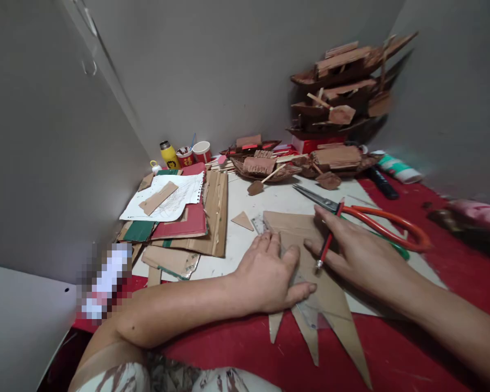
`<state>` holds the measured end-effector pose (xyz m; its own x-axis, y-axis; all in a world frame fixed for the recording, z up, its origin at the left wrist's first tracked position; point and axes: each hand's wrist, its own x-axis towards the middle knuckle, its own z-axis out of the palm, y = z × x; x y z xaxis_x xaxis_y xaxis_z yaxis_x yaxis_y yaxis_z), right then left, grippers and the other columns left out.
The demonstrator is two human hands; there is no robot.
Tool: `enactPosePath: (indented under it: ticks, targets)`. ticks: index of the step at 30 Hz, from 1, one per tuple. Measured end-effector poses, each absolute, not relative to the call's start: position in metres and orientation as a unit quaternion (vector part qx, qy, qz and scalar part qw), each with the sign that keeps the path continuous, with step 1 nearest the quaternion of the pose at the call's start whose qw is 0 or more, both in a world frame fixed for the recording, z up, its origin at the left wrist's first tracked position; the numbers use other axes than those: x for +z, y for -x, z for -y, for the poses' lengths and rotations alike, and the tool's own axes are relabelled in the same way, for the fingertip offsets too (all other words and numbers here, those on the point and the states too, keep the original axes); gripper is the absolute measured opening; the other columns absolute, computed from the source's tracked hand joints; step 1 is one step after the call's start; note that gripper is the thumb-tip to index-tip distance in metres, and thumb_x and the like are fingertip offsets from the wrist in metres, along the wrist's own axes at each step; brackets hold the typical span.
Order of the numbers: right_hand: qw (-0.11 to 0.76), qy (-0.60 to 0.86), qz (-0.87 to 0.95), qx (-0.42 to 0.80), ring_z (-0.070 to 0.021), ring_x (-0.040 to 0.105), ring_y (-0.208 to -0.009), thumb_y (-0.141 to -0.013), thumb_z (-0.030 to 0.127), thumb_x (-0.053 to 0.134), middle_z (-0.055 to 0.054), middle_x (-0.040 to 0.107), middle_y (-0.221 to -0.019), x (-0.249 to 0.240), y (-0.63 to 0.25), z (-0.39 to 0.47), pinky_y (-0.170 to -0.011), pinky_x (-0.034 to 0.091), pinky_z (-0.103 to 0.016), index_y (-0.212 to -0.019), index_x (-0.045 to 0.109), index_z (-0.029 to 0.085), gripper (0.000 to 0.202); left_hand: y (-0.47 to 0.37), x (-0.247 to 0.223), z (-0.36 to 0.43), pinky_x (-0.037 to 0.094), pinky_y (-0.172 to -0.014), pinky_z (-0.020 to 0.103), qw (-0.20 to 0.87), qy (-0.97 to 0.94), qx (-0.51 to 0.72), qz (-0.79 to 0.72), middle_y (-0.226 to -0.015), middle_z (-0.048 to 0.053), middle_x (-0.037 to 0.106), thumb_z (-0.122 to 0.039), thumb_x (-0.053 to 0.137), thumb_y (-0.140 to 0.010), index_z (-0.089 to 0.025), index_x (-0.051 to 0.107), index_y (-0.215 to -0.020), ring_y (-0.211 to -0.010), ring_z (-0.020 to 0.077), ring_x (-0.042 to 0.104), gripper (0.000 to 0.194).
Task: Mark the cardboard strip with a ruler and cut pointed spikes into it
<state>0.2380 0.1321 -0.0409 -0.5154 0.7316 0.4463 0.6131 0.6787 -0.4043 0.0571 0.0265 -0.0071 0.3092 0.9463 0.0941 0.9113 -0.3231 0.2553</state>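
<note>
A brown cardboard piece [298, 226] with long pointed ends lies at the front of the white board [245, 196]. My left hand [269, 269] rests on it with the fingers spread, pressing on a clear plastic sheet [310, 310] that partly shows beneath the palm. My right hand [347, 245] is over the cardboard's right side, with a red and black pencil [327, 242] between its fingers, eraser end toward me. Just beyond that hand lie scissors [375, 220] with orange handles, their blades pointing to the back left. Beside the cardboard is a small cardboard triangle [243, 220].
Stacked cardboard [216, 218] and scribbled paper [188, 190] lie at the left. Behind stand a yellow bottle [170, 157], paper cups [201, 151] and several model boats [265, 166], more stacked at the back right [343, 65]. A green and white tube [400, 167] lies right.
</note>
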Motion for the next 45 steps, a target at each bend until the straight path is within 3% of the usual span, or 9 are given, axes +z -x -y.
enactPosePath:
  ticks: [5,12,15,18,27,31,34,45]
  targets:
    - [0.238,0.377,0.894,0.031,-0.0393,0.063,-0.111,-0.09,0.037,0.049,-0.024,0.067,-0.118,-0.038,-0.235,-0.135,-0.097,0.045,-0.058,-0.144,0.04,0.006,0.063,-0.05,0.0,-0.033,0.032,-0.111,0.056,0.139,-0.821,0.125,-0.54,-0.151,0.032,0.033,-0.051,0.059,-0.084,-0.007,0.041,-0.142,-0.141,0.0445,0.029,0.075]
    - [0.206,0.4,0.89,0.08,-0.0322,0.054,-0.126,-0.09,0.021,0.048,-0.022,0.06,-0.132,-0.017,-0.236,-0.136,-0.112,0.034,-0.054,-0.145,0.039,0.006,0.057,-0.042,-0.002,-0.041,0.027,-0.114,0.059,0.175,-0.815,0.12,-0.539,-0.158,0.022,0.026,-0.041,0.06,-0.085,-0.016,0.035,-0.148,-0.147,0.0355,0.02,0.073]
    - [0.204,0.401,0.886,0.111,-0.0301,0.053,-0.126,-0.09,0.017,0.046,-0.02,0.059,-0.134,-0.015,-0.235,-0.137,-0.112,0.035,-0.054,-0.147,0.035,0.007,0.059,-0.039,-0.008,-0.044,0.027,-0.111,0.064,0.153,-0.813,0.119,-0.55,-0.16,0.023,0.018,-0.048,0.06,-0.084,-0.017,0.032,-0.151,-0.148,0.0382,0.009,0.079]
    - [0.211,0.394,0.884,0.136,-0.0282,0.056,-0.123,-0.089,0.012,0.046,-0.019,0.061,-0.131,-0.014,-0.235,-0.138,-0.11,0.038,-0.051,-0.149,0.034,0.01,0.061,-0.035,-0.011,-0.046,0.029,-0.11,0.064,0.136,-0.818,0.116,-0.546,-0.16,0.023,0.015,-0.054,0.06,-0.083,-0.018,0.03,-0.152,-0.147,0.039,0.009,0.084]
    - [0.192,0.372,0.894,0.161,-0.0287,0.051,-0.127,-0.082,0.005,0.047,-0.023,0.055,-0.137,-0.01,-0.235,-0.141,-0.107,0.04,-0.052,-0.147,0.035,0.005,0.066,-0.03,-0.005,-0.053,0.026,-0.113,0.063,0.124,-0.849,0.082,-0.507,-0.161,0.019,0.018,-0.053,0.06,-0.084,-0.018,0.029,-0.152,-0.147,0.0377,0.015,0.082]
    - [0.181,0.357,0.904,0.148,-0.0289,0.05,-0.127,-0.081,0.005,0.048,-0.023,0.055,-0.137,-0.008,-0.236,-0.142,-0.108,0.039,-0.05,-0.145,0.037,0.002,0.065,-0.031,-0.004,-0.055,0.024,-0.113,0.064,0.12,-0.85,0.07,-0.509,-0.161,0.017,0.022,-0.056,0.056,-0.085,-0.016,0.029,-0.152,-0.148,0.0392,0.008,0.083]
    - [0.191,0.362,0.901,0.142,-0.0278,0.051,-0.126,-0.083,0.007,0.049,-0.022,0.056,-0.136,-0.008,-0.234,-0.143,-0.109,0.039,-0.047,-0.144,0.038,0.0,0.063,-0.032,-0.006,-0.055,0.026,-0.111,0.066,0.114,-0.85,0.066,-0.51,-0.16,0.016,0.025,-0.06,0.055,-0.084,-0.016,0.029,-0.152,-0.147,0.0431,0.003,0.085]
    - [0.18,0.365,0.905,0.125,-0.0288,0.053,-0.122,-0.092,0.013,0.052,-0.023,0.058,-0.13,-0.016,-0.222,-0.151,-0.104,0.044,-0.047,-0.146,0.036,0.002,0.057,-0.034,-0.004,-0.056,0.028,-0.109,0.068,0.099,-0.856,0.101,-0.496,-0.157,0.016,0.033,-0.06,0.057,-0.084,-0.019,0.036,-0.149,-0.145,0.0466,0.016,0.08]
